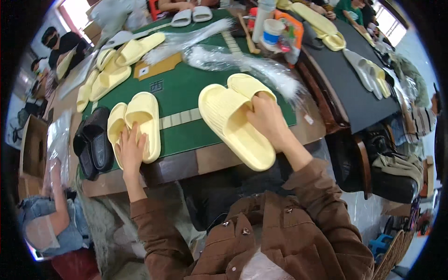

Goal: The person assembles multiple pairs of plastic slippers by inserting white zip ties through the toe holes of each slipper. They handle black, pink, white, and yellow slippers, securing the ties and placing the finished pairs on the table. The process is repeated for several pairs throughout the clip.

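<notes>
The person wears a brown jacket with long sleeves that reach to just behind the wrists, leaving the left hand (pixel 130 151) and right hand (pixel 268 119) bare. Small round metal snap buttons dot the jacket front, below and between the hands. The fabric looks soft and creased at the elbows.

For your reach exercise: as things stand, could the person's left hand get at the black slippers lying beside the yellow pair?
Probably yes. The left hand rests on the yellow slippers, and the black slippers lie right beside them on its outer side, with nothing between.
</notes>
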Available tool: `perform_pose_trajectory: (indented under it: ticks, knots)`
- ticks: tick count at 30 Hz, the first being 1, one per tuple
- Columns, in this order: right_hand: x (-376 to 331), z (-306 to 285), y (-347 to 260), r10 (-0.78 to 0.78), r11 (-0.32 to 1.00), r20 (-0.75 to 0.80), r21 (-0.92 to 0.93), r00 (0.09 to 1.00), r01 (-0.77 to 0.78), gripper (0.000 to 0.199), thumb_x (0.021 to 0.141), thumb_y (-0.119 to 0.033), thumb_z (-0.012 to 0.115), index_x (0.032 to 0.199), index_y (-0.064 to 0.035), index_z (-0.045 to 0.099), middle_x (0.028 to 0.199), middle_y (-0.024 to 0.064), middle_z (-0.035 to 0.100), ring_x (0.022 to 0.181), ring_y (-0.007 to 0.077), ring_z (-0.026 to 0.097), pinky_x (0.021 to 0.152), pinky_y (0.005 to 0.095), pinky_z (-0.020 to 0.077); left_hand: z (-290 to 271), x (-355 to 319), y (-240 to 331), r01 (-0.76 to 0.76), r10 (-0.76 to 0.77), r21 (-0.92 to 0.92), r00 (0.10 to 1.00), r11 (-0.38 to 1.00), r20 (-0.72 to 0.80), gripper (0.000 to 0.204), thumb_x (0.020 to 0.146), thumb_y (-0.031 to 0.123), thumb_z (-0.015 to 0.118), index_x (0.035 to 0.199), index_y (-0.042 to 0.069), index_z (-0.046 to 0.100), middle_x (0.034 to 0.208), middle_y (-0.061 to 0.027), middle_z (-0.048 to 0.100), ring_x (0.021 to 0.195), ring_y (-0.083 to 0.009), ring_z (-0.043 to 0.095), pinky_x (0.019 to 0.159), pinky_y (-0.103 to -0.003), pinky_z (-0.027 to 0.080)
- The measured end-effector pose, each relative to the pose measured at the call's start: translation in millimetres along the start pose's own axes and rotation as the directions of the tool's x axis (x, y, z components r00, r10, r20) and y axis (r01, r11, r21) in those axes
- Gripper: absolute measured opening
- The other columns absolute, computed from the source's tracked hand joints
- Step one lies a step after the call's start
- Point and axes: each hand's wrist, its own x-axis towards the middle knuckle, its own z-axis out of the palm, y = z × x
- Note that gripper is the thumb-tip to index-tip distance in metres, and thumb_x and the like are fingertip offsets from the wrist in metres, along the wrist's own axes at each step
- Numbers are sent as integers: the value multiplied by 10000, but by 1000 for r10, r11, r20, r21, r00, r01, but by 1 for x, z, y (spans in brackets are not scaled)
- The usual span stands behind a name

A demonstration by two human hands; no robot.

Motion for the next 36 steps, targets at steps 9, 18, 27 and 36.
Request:
perform_pose_trajectory:
  ticks: [9,18,27,36]
  knots:
    - [10,-13,9,-119,989,283,114,952,90,293,866,-298,632,964,-26,680,874,180,658,814,336,645,696,410,507,14,9,-106,141,-141,-42,990,989,-6,505,917,382,561,1387,219,478,1441,-219,384,1306,-377,405,1036,-513,341]
    - [141,47,23,-524,852,149,70,839,520,161,813,-135,607,928,-65,694,905,134,675,885,337,635,803,434,497,-32,-7,-17,93,-176,-217,898,972,-403,292,933,163,567,1203,57,598,1197,-176,545,1079,-341,562,913,-397,452]
    - [129,-1,37,-114,741,34,668,993,63,225,946,-188,534,1036,-26,663,790,55,661,736,116,632,636,248,483,-66,-40,193,-417,359,-620,906,665,-224,306,841,67,641,1146,43,634,1072,-160,612,1003,-326,603,874,-389,486]
    - [-114,-161,168,245,654,338,634,909,-412,225,972,-191,486,1011,-30,639,702,47,642,555,58,536,504,204,415,3,-26,262,-425,418,-361,903,830,-101,540,893,353,600,1350,96,467,1160,-265,482,1059,-438,506,912,-533,399]
